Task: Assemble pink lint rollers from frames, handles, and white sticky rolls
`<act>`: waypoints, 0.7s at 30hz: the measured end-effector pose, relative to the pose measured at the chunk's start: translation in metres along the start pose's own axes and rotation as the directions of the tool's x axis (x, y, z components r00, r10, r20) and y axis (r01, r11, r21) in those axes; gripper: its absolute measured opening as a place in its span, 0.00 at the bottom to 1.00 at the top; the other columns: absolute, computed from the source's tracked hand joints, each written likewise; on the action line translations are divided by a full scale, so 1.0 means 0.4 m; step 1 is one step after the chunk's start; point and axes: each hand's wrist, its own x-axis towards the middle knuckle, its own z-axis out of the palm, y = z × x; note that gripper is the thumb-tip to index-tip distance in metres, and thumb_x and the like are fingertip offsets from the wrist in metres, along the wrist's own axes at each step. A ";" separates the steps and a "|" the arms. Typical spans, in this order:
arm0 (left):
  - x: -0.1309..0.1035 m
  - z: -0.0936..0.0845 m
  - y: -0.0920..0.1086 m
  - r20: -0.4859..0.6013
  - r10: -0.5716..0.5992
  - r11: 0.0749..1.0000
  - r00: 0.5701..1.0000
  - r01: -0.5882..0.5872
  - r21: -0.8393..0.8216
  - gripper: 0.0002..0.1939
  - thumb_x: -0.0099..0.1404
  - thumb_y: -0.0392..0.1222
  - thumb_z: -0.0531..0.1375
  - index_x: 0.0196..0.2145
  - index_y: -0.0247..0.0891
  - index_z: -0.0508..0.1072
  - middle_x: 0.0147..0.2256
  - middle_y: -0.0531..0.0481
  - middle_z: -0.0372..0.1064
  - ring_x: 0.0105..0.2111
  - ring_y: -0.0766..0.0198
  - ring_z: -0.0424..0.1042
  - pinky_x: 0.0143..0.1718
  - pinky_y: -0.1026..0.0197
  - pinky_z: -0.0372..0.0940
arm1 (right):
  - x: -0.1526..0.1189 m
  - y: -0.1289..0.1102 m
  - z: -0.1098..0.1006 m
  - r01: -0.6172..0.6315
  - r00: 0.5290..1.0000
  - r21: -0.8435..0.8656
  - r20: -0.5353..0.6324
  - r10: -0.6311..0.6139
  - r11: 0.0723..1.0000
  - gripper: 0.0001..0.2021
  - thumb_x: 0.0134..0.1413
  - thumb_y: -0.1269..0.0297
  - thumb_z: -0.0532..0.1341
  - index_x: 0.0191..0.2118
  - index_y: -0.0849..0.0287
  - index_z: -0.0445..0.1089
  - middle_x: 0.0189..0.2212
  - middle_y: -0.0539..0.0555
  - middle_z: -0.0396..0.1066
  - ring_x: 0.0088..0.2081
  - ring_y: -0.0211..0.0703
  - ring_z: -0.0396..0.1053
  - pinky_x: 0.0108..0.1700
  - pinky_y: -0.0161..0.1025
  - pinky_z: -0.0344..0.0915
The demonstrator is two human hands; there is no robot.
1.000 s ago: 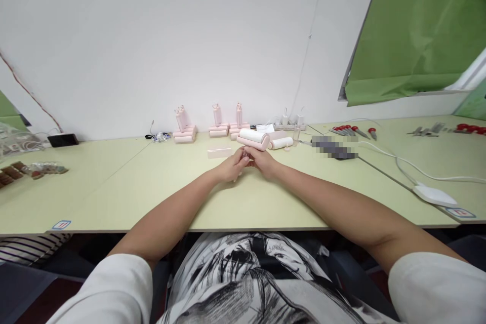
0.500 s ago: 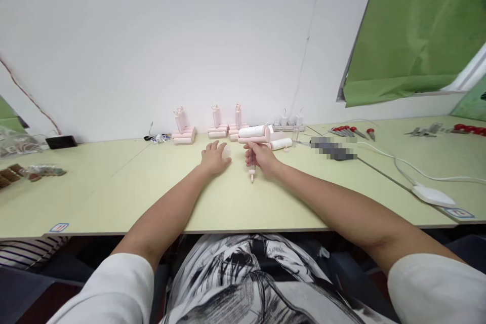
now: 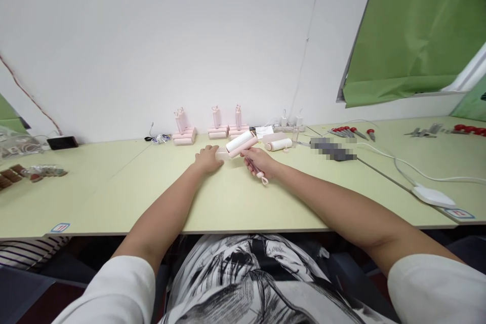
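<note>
In my right hand [image 3: 261,161] is a lint roller [image 3: 242,144] with a white roll, a pink frame and a clear handle ending in a pink loop. My fingers wrap round the handle, and the roll points up and to the left, raised off the table. My left hand [image 3: 207,159] is closed on a translucent pale pink cover [image 3: 222,153], close to the table top. The cover's far part is hidden by my fingers. The roller's left end is right beside the cover; whether they touch I cannot tell.
Several pink lint rollers [image 3: 185,135] stand along the wall. Right of centre lie another white roll [image 3: 281,145] and a clear part [image 3: 295,136]. Further right are a blurred dark object [image 3: 332,149], red-handled tools [image 3: 353,131] and a white cable [image 3: 425,174]. A black phone [image 3: 62,142] sits at left.
My right hand has tilted the lint roller, its roll swinging down and left toward the cover. My left hand has shifted slightly left, and more of the cover shows.
</note>
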 end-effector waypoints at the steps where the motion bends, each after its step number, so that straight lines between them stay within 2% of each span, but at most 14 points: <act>1: 0.004 0.002 -0.006 -0.004 -0.013 1.000 1.000 0.013 -0.020 0.35 0.58 0.53 0.59 0.62 0.43 0.60 0.60 0.36 0.58 0.57 0.40 0.60 0.53 0.41 0.56 | 0.000 0.001 0.000 0.000 1.000 -0.012 0.008 0.000 1.000 0.08 0.61 0.59 0.58 0.37 0.59 0.63 0.18 0.44 0.63 0.14 0.32 0.59 0.11 0.30 0.55; 3: 0.010 0.002 -0.015 -0.043 -0.064 0.992 0.997 0.059 -0.116 0.31 0.58 0.50 0.60 0.58 0.41 0.64 0.56 0.35 0.62 0.54 0.42 0.64 0.51 0.45 0.59 | -0.001 0.002 0.001 0.000 1.000 -0.037 0.017 0.000 0.999 0.08 0.61 0.59 0.59 0.37 0.59 0.64 0.18 0.44 0.63 0.14 0.31 0.59 0.11 0.30 0.55; 5: 0.014 -0.002 -0.019 -0.082 -0.123 0.940 0.989 0.090 -0.328 0.26 0.59 0.51 0.60 0.54 0.39 0.66 0.52 0.36 0.66 0.49 0.47 0.68 0.46 0.50 0.62 | -0.003 0.003 0.004 -0.001 1.000 -0.060 0.022 0.003 0.998 0.08 0.61 0.60 0.59 0.37 0.59 0.64 0.18 0.44 0.63 0.13 0.31 0.59 0.11 0.30 0.55; 8: 0.016 -0.016 -0.016 -0.095 -0.210 0.717 0.973 0.087 -0.691 0.21 0.62 0.54 0.58 0.48 0.38 0.67 0.42 0.41 0.70 0.38 0.56 0.71 0.36 0.57 0.64 | -0.009 0.002 0.010 -0.011 0.999 -0.087 0.035 0.015 0.996 0.06 0.61 0.62 0.59 0.36 0.59 0.64 0.18 0.44 0.62 0.13 0.31 0.58 0.11 0.30 0.56; 10: 0.013 -0.027 -0.009 -0.070 -0.225 0.548 0.972 0.067 -0.834 0.19 0.63 0.55 0.57 0.44 0.39 0.67 0.39 0.45 0.69 0.32 0.61 0.70 0.30 0.60 0.64 | -0.014 0.000 0.014 -0.026 0.999 -0.099 0.042 0.030 0.995 0.05 0.61 0.63 0.58 0.36 0.59 0.64 0.18 0.44 0.62 0.13 0.31 0.58 0.11 0.30 0.56; 12: 0.007 -0.035 0.002 -0.069 -0.169 0.436 0.983 0.011 -0.900 0.17 0.63 0.55 0.57 0.42 0.40 0.67 0.38 0.48 0.68 0.30 0.65 0.69 0.27 0.63 0.63 | -0.017 -0.002 0.016 -0.040 0.998 -0.107 0.046 0.045 0.993 0.05 0.62 0.64 0.58 0.36 0.59 0.64 0.18 0.44 0.63 0.12 0.31 0.58 0.11 0.30 0.56; 14: -0.001 -0.036 0.014 -0.095 -0.083 0.372 0.992 -0.057 -0.926 0.17 0.62 0.55 0.58 0.42 0.40 0.66 0.36 0.50 0.68 0.29 0.67 0.68 0.26 0.65 0.63 | -0.018 -0.001 0.015 -0.040 0.997 -0.108 0.061 0.047 0.993 0.05 0.61 0.64 0.58 0.35 0.59 0.63 0.18 0.44 0.63 0.12 0.32 0.58 0.11 0.30 0.57; 18: -0.013 -0.025 0.030 -0.106 0.053 0.292 0.993 -0.117 -0.949 0.19 0.62 0.56 0.58 0.44 0.39 0.67 0.33 0.52 0.67 0.28 0.68 0.67 0.26 0.64 0.65 | -0.013 0.005 0.014 -0.032 0.995 -0.104 0.086 0.041 0.994 0.07 0.60 0.62 0.60 0.34 0.59 0.63 0.18 0.44 0.64 0.12 0.32 0.59 0.11 0.31 0.57; 21: -0.014 -0.019 0.030 -0.113 0.081 0.263 0.990 -0.130 -0.956 0.20 0.61 0.56 0.59 0.44 0.38 0.68 0.33 0.52 0.67 0.28 0.68 0.67 0.27 0.64 0.66 | -0.011 0.006 0.015 -0.034 0.996 -0.109 0.080 0.043 0.993 0.07 0.60 0.63 0.59 0.33 0.59 0.63 0.17 0.44 0.64 0.11 0.32 0.59 0.11 0.31 0.57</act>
